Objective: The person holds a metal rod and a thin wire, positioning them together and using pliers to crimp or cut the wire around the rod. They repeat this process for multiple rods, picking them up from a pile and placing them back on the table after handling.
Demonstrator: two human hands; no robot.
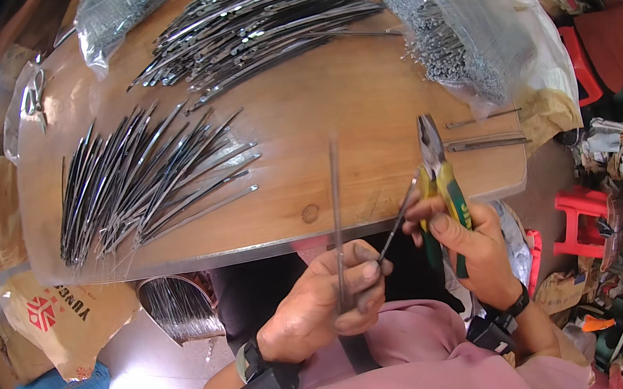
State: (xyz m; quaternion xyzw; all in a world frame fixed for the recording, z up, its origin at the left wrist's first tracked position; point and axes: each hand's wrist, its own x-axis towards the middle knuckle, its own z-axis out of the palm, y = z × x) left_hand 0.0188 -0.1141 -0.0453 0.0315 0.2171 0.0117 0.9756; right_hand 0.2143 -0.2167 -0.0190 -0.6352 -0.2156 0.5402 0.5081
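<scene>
My left hand (321,303), in front of the table's near edge, is closed around a thin metal strip (335,199) that stands upright and looks blurred. My right hand (475,242) grips pliers (431,144) by their yellow and green handles, jaws pointing up. A thin dark rod (398,223) slants between the two hands, its lower end at my left fingertips and its upper part by my right fingers. On the table, a fanned heap of metal strips (147,184) lies to the left, and a larger pile of strips (259,19) lies at the back.
A clear bag of small metal pieces (457,33) lies at the back right; another filled bag (128,12) lies back left. Several loose rods (487,143) rest near the wooden table's (362,105) right edge. Scissors (34,101) lie far left. A red stool (583,221) stands right.
</scene>
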